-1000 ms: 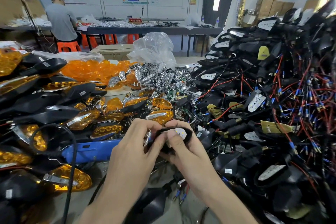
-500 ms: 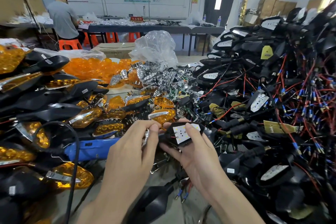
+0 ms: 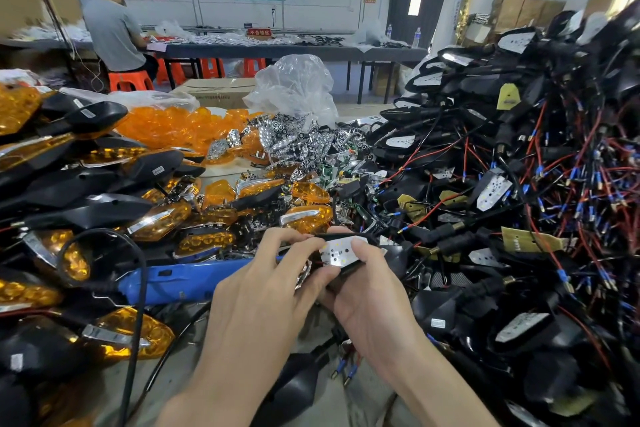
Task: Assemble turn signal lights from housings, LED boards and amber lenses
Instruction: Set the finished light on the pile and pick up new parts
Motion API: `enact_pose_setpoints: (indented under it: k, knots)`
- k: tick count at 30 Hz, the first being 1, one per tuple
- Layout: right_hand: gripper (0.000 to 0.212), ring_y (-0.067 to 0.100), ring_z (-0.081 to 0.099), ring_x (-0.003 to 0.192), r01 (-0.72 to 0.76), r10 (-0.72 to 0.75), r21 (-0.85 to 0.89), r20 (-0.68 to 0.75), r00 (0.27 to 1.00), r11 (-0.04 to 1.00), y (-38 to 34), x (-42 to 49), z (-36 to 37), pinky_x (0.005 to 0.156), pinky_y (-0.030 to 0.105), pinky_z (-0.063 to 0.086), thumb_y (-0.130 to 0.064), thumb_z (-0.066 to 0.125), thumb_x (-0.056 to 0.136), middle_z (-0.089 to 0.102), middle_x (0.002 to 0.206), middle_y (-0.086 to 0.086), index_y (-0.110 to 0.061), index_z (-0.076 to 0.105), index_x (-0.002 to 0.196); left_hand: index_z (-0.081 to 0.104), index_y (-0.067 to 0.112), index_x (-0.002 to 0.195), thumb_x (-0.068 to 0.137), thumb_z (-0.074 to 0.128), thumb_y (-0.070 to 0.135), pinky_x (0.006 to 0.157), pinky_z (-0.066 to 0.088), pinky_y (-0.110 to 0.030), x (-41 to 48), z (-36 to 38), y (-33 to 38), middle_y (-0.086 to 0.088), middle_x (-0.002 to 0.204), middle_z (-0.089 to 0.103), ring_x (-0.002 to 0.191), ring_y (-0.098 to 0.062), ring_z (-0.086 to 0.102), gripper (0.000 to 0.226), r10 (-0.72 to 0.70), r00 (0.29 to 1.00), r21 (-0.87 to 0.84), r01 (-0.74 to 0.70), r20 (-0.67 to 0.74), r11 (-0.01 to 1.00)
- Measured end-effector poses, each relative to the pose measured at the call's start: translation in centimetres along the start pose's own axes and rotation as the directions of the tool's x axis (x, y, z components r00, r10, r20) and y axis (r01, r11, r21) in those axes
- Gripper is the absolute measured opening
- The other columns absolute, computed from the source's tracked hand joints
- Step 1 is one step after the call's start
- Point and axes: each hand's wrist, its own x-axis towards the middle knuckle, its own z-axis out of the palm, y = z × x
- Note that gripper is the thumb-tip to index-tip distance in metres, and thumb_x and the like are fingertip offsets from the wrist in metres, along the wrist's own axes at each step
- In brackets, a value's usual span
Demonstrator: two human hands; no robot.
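Low in the middle, the left hand (image 3: 263,288) and right hand (image 3: 367,302) both curl a snug grip round the black housing (image 3: 348,268) with the white LED board (image 3: 336,250) sitting inside; next, I think, comes one of the amber lenses (image 3: 173,128) piled upper left.

The amber lenses (image 3: 173,128) are glossy translucent plastic, the black housings (image 3: 79,184) smooth plastic with a dull sheen. The reflectors (image 3: 304,146) have a mirror-bright chrome finish.

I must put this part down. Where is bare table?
Bare table shows only close to you: left of your left forearm, crossed by a black cable, and between both forearms. Finished lights crowd the left, wired housings the right, lenses and reflectors the middle.
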Motion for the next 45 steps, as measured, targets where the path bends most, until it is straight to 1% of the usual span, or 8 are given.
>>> enact_pose_setpoints:
  k: [5, 12, 17, 19, 24, 31, 40, 45]
  knots:
    - [0.035, 0.025, 0.069, 0.093, 0.016, -0.016, -0.044, -0.008, 1.0, 0.999, 0.6, 0.2, 0.0, 0.078, 0.037, 0.06, -0.017, 0.035, 0.106, 0.074, 0.105, 0.012, -0.018, 0.071, 0.103, 0.071, 0.026, 0.106, 0.087, 0.06, 0.047, 0.039, 0.025, -0.017, 0.2, -0.2, -0.3, 0.009, 0.102, 0.062, 0.048, -0.01, 0.052, 0.031, 0.046, 0.999, 0.045, -0.046, 0.012, 0.998]
    - [0.035, 0.024, 0.07, 0.099, 0.033, -0.039, -0.132, -0.043, 0.998, 0.991, 0.9, 0.4, -0.1, 0.077, 0.035, 0.061, -0.016, 0.033, 0.108, 0.075, 0.103, 0.011, -0.017, 0.069, 0.109, 0.071, 0.022, 0.109, 0.093, 0.05, 0.045, 0.043, 0.03, -0.025, 0.1, -0.1, -0.4, 0.006, 0.1, 0.066, 0.056, -0.015, 0.062, 0.035, 0.101, 0.995, 0.167, -0.101, 0.008, 0.981]
    - [0.035, 0.04, 0.067, 0.114, 0.041, -0.059, -0.179, -0.097, 0.993, 0.983, 1.1, 0.8, -0.3, 0.089, 0.045, 0.058, -0.014, 0.035, 0.107, 0.072, 0.117, 0.023, -0.009, 0.067, 0.121, 0.072, 0.023, 0.105, 0.096, 0.049, 0.042, 0.045, 0.033, -0.025, 0.0, -0.1, -0.1, 0.004, 0.099, 0.067, 0.057, -0.016, 0.061, 0.031, 0.122, 0.992, 0.179, -0.119, -0.005, 0.977]
    - [0.036, 0.04, 0.066, 0.114, 0.043, -0.062, -0.175, -0.103, 0.993, 0.984, 1.3, 0.8, -0.4, 0.092, 0.048, 0.057, -0.015, 0.035, 0.107, 0.071, 0.119, 0.026, -0.008, 0.066, 0.122, 0.073, 0.023, 0.104, 0.097, 0.049, 0.041, 0.045, 0.034, -0.025, 0.0, -0.1, -0.2, 0.003, 0.099, 0.068, 0.057, -0.017, 0.062, 0.031, 0.127, 0.992, 0.184, -0.123, -0.012, 0.975]
    - [0.034, 0.034, 0.069, 0.105, 0.022, -0.039, -0.137, -0.116, 0.992, 0.99, 1.2, 0.7, -0.2, 0.086, 0.044, 0.06, -0.013, 0.037, 0.106, 0.071, 0.117, 0.027, -0.003, 0.066, 0.122, 0.074, 0.021, 0.1, 0.091, 0.06, 0.036, 0.043, 0.037, -0.026, 0.0, 0.1, -0.4, 0.001, 0.097, 0.069, 0.058, -0.017, 0.063, 0.022, 0.143, 0.99, 0.185, -0.136, -0.023, 0.973]
    - [0.035, 0.033, 0.068, 0.101, 0.01, -0.03, -0.149, -0.139, 0.99, 0.989, 1.3, 0.6, -0.3, 0.077, 0.038, 0.061, -0.012, 0.039, 0.105, 0.071, 0.111, 0.029, 0.01, 0.059, 0.124, 0.073, 0.021, 0.095, 0.094, 0.048, 0.039, 0.039, 0.038, -0.028, 0.0, 0.3, -0.6, 0.002, 0.093, 0.067, 0.055, -0.016, 0.061, 0.03, 0.152, 0.988, 0.168, -0.145, -0.029, 0.975]
    - [0.035, 0.037, 0.065, 0.114, 0.03, -0.041, -0.112, -0.089, 0.995, 0.993, 1.1, 0.4, -0.1, 0.086, 0.043, 0.06, -0.01, 0.033, 0.107, 0.066, 0.124, 0.03, -0.001, 0.062, 0.124, 0.071, 0.026, 0.11, 0.095, 0.057, 0.046, 0.034, 0.035, -0.024, 0.1, -0.1, -0.6, 0.009, 0.102, 0.063, 0.049, -0.011, 0.056, 0.029, 0.078, 0.997, 0.042, -0.079, 0.026, 0.996]
    - [0.035, 0.038, 0.067, 0.114, 0.047, -0.055, -0.096, -0.076, 0.996, 0.994, 1.1, 0.5, -0.4, 0.083, 0.041, 0.061, -0.01, 0.035, 0.106, 0.07, 0.119, 0.027, -0.003, 0.064, 0.125, 0.068, 0.026, 0.116, 0.098, 0.041, 0.049, 0.034, 0.04, -0.027, 0.0, -0.1, -0.6, 0.01, 0.107, 0.059, 0.051, -0.01, 0.056, 0.04, 0.055, 0.997, 0.016, -0.056, 0.062, 0.998]
